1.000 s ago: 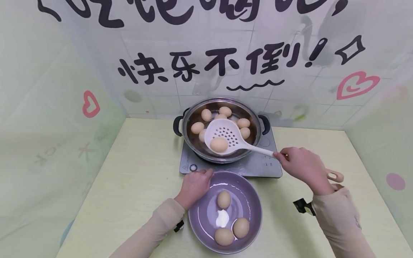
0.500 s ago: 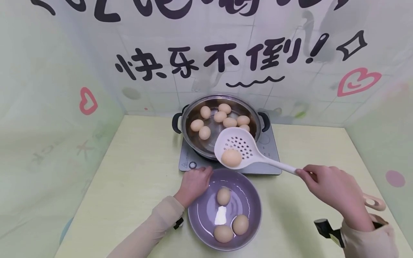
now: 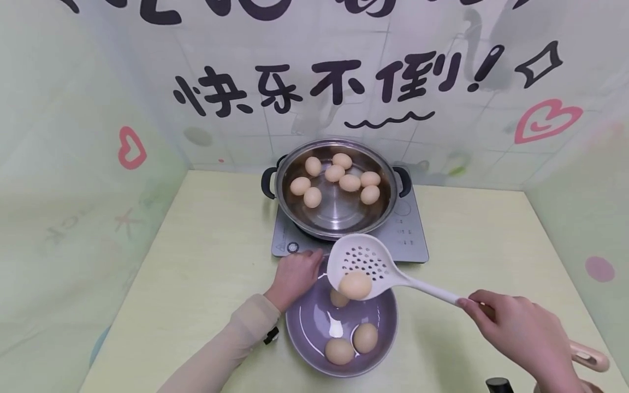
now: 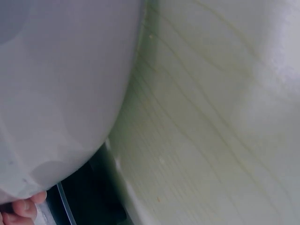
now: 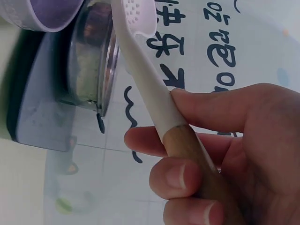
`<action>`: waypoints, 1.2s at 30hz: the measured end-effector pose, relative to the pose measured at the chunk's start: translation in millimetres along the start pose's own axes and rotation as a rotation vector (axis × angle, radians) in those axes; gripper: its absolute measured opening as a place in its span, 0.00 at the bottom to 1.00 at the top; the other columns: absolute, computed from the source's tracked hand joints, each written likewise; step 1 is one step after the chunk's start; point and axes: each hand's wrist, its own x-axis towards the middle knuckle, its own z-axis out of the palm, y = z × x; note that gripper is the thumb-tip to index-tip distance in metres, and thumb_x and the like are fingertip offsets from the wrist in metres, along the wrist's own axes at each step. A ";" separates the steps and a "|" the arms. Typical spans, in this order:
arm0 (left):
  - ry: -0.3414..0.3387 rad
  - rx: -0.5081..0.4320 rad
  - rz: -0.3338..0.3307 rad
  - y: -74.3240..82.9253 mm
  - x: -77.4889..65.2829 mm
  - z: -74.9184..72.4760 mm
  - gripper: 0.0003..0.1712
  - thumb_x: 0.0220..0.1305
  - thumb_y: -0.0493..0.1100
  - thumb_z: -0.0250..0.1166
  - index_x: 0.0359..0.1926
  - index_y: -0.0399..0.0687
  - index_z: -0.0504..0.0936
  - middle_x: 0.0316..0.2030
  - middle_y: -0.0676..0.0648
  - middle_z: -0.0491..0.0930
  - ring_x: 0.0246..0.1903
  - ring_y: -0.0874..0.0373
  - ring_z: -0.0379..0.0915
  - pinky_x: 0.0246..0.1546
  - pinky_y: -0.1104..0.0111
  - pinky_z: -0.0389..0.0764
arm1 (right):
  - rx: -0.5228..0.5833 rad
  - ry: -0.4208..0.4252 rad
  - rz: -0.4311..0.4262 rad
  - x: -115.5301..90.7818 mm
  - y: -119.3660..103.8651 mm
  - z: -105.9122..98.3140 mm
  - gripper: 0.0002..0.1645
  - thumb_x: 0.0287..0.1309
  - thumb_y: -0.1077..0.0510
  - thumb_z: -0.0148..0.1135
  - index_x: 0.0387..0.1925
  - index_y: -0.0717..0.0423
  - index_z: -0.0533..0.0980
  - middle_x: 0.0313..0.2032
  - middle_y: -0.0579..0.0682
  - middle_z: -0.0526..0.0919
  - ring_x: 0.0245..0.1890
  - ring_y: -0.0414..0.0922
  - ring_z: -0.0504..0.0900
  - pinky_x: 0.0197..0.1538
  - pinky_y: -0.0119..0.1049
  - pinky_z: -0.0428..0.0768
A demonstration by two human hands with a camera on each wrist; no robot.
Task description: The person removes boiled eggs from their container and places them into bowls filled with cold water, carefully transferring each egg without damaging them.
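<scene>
My right hand (image 3: 523,330) grips the handle of a white slotted spoon (image 3: 360,251); in the right wrist view, thumb and fingers wrap its white-and-brown handle (image 5: 152,103). One brown egg (image 3: 356,285) lies in the spoon's head, over the far part of a purple bowl (image 3: 312,327). In the bowl sit two eggs near the front, and a third egg (image 3: 339,298) partly hidden by the spoon. My left hand (image 3: 296,275) holds the bowl's far-left rim. Its fingertips (image 4: 26,208) press against the bowl's outer wall in the left wrist view.
Behind the bowl, a steel pot (image 3: 336,215) with black side handles holds several eggs in water. It stands on a grey induction cooker (image 3: 410,248) on the pale wooden table (image 3: 211,234). A printed sheet (image 3: 236,49) with lettering covers the back wall.
My right hand has brought the slotted spoon with its egg from above the pot toward me, over the bowl. My left hand has stayed at the bowl's rim.
</scene>
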 end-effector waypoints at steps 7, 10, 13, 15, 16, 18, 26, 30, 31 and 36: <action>0.000 0.002 -0.004 -0.4 0.1 0.6 0.10 0.58 0.45 0.60 0.24 0.48 0.71 0.13 0.52 0.73 0.08 0.56 0.66 0.07 0.67 0.61 | 0.024 -0.072 0.025 -5.5 1.6 15.2 0.14 0.56 0.36 0.53 0.24 0.35 0.75 0.08 0.38 0.59 0.12 0.34 0.56 0.18 0.33 0.55; 0.002 0.004 -0.005 -0.3 0.4 0.7 0.10 0.59 0.45 0.59 0.24 0.48 0.72 0.13 0.51 0.73 0.08 0.55 0.67 0.07 0.67 0.61 | 0.034 -0.092 0.029 -5.7 1.9 22.2 0.13 0.55 0.36 0.53 0.24 0.34 0.75 0.08 0.37 0.59 0.12 0.34 0.56 0.18 0.32 0.55; 0.014 0.001 -0.004 -0.4 0.3 0.5 0.10 0.59 0.45 0.59 0.24 0.48 0.71 0.13 0.51 0.73 0.08 0.55 0.67 0.07 0.66 0.62 | 0.044 -0.097 0.027 -5.7 2.4 29.0 0.13 0.55 0.36 0.53 0.24 0.34 0.75 0.08 0.37 0.59 0.12 0.33 0.56 0.18 0.32 0.55; 0.023 -0.001 0.000 -0.3 0.1 0.4 0.10 0.59 0.44 0.58 0.24 0.47 0.71 0.13 0.51 0.72 0.08 0.55 0.67 0.07 0.66 0.62 | 0.051 -0.099 0.026 -5.3 2.7 32.4 0.13 0.55 0.36 0.54 0.23 0.34 0.75 0.08 0.37 0.59 0.12 0.33 0.56 0.18 0.32 0.55; 0.027 -0.003 0.001 -0.3 0.1 0.4 0.09 0.59 0.44 0.58 0.24 0.47 0.71 0.13 0.51 0.72 0.08 0.55 0.67 0.07 0.66 0.62 | 0.053 -0.103 0.029 -5.2 2.8 33.9 0.13 0.55 0.36 0.54 0.23 0.35 0.75 0.08 0.37 0.59 0.12 0.33 0.56 0.18 0.32 0.55; 0.029 -0.002 0.003 -0.4 0.1 0.3 0.09 0.59 0.44 0.58 0.24 0.47 0.71 0.13 0.51 0.72 0.08 0.55 0.67 0.07 0.66 0.62 | 0.054 -0.111 0.035 -4.6 3.3 36.4 0.13 0.55 0.36 0.54 0.23 0.35 0.75 0.08 0.37 0.59 0.12 0.34 0.56 0.18 0.32 0.55; 0.022 0.009 0.005 -0.4 1.2 -0.9 0.10 0.59 0.45 0.58 0.24 0.47 0.71 0.13 0.51 0.72 0.08 0.56 0.66 0.06 0.67 0.62 | 0.062 -0.141 0.051 -4.4 4.1 41.8 0.13 0.55 0.37 0.54 0.25 0.35 0.76 0.08 0.38 0.59 0.12 0.35 0.56 0.18 0.32 0.55; 0.031 0.012 0.008 -0.3 1.4 -0.9 0.10 0.58 0.45 0.60 0.23 0.48 0.71 0.12 0.51 0.72 0.08 0.56 0.66 0.06 0.67 0.61 | 0.063 -0.143 0.050 -3.7 3.3 44.0 0.12 0.55 0.37 0.55 0.27 0.35 0.77 0.08 0.37 0.60 0.12 0.35 0.56 0.17 0.32 0.55; 0.034 0.015 0.008 -0.2 1.4 -0.8 0.10 0.58 0.45 0.60 0.23 0.48 0.71 0.12 0.52 0.71 0.08 0.56 0.66 0.06 0.67 0.61 | 0.065 -0.144 0.048 -3.6 3.1 44.8 0.12 0.55 0.37 0.55 0.27 0.36 0.77 0.08 0.38 0.60 0.12 0.35 0.56 0.17 0.32 0.56; 0.035 0.023 0.010 0.3 1.1 -1.2 0.11 0.57 0.45 0.61 0.23 0.48 0.71 0.13 0.51 0.72 0.08 0.56 0.66 0.06 0.67 0.61 | 0.076 -0.134 0.042 -3.5 2.1 47.6 0.10 0.55 0.39 0.56 0.29 0.36 0.78 0.08 0.37 0.61 0.12 0.35 0.57 0.17 0.33 0.56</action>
